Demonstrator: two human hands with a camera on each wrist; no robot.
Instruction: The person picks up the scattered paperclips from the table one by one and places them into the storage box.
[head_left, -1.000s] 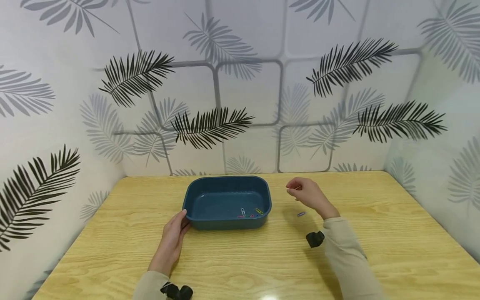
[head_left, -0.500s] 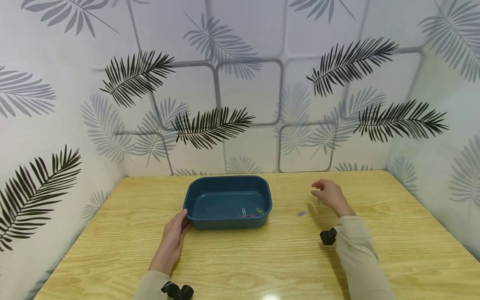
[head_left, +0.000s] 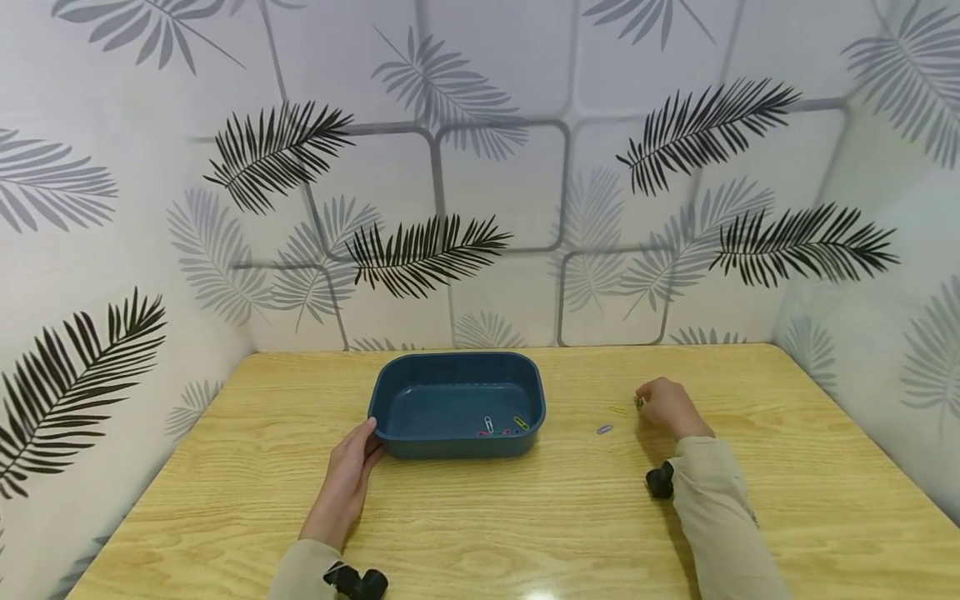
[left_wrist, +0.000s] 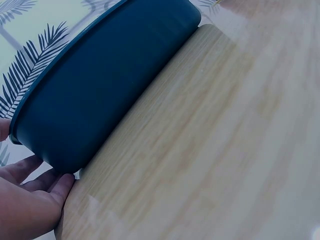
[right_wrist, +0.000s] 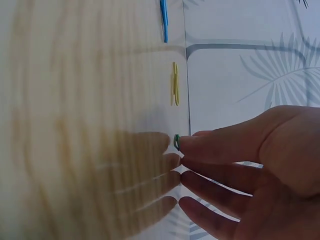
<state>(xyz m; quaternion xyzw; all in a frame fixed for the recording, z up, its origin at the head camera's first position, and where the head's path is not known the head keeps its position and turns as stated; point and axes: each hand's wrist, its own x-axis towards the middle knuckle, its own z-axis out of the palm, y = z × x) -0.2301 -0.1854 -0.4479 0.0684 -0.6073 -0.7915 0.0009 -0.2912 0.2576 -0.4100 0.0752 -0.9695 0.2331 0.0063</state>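
My left hand (head_left: 349,467) holds the near left corner of a dark blue plastic bin (head_left: 457,448), thumb at the rim and fingers against the side, as the left wrist view also shows. Out to the right, my right hand (head_left: 670,407) is down at the tabletop. Its thumb and forefinger pinch a green paper clip (right_wrist: 176,142) at the table surface; the other fingertips touch the wood. Just left of that hand lies a yellow paper clip (head_left: 618,410), with a purple-blue paper clip (head_left: 604,429) nearer to me.
Inside the bin, a white paper clip (head_left: 488,424), a yellow-green paper clip (head_left: 521,422) and several small pink and dark pieces lie near its front right. The light wood table (head_left: 480,517) ends at a leaf-patterned wall (head_left: 510,300).
My right hand has moved right, away from the bin's side, and down to the table at the green paper clip, its fingers closing in. My left hand and the bin have stayed put.
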